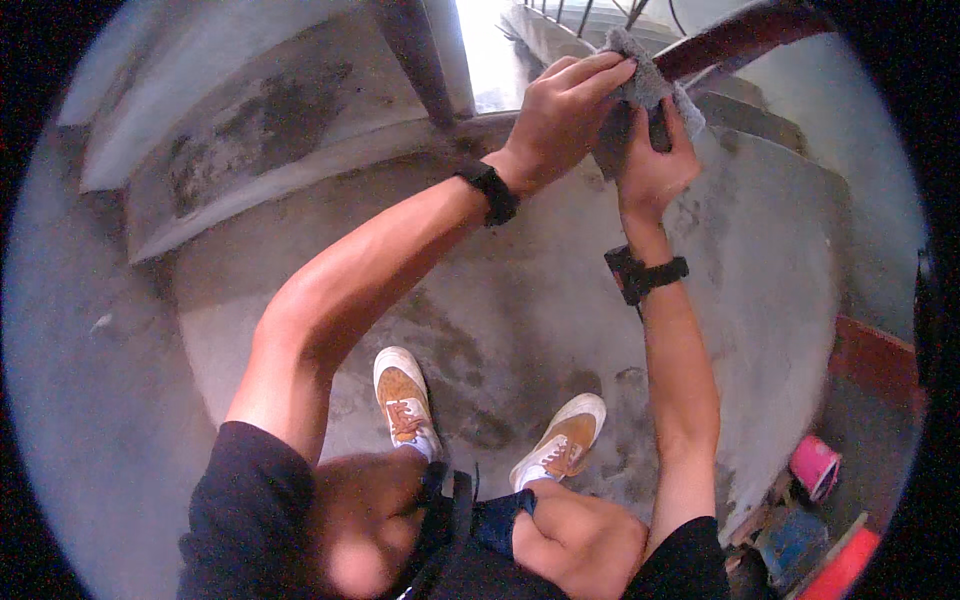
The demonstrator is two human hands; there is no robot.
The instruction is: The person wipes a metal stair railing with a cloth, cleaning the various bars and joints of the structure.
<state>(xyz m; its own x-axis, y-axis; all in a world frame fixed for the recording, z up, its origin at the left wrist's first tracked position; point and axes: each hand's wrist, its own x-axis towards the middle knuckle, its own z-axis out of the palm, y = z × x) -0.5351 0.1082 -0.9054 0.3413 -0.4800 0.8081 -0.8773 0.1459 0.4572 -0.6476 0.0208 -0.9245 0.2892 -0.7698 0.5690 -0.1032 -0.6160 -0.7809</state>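
Note:
A grey cloth (643,81) is bunched between both hands at the top right of the view. My left hand (566,109) pinches its upper left part, fingers laid over the top. From below, my right hand (658,161) grips the cloth's lower edge between thumb and fingers. The cloth lies against the end of a dark reddish-brown handrail (739,41), and covers part of it. A dark post (611,139) beneath the rail is partly hidden behind my hands. Each wrist bears a black strap.
Metal balusters (585,16) stand at the top. Concrete steps (742,124) lie beyond the rail; more steps (217,217) are at left. A dark post (420,56) rises at the landing's edge. A pink container (815,466) and a red object (840,566) sit at lower right.

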